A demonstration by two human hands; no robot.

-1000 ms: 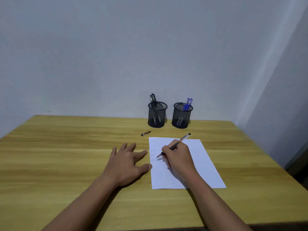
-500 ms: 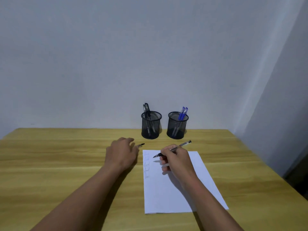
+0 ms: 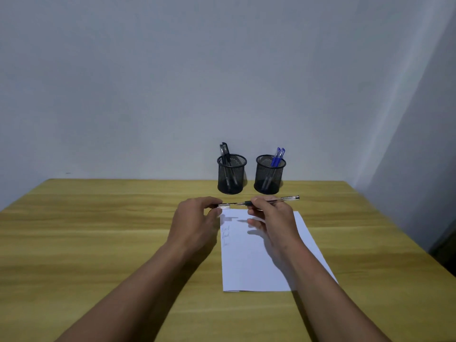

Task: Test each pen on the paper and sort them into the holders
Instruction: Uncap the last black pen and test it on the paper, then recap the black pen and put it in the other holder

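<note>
Head view: left hand (image 3: 195,224) fingers pinch cap (image 3: 225,205), right hand (image 3: 275,219) fingers grip pen (image 3: 283,199) over far edge of paper (image 3: 254,267).

Our left hand (image 3: 195,220) and right hand (image 3: 274,219) are bare. Left forearm (image 3: 138,287) and right forearm (image 3: 328,294) are uncovered along their visible length.

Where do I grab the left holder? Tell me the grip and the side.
Best grip the left holder round its mesh wall, coming from the front. It stands upright and round, black pens stick out of its open top, and the right holder stands close beside it.
</note>
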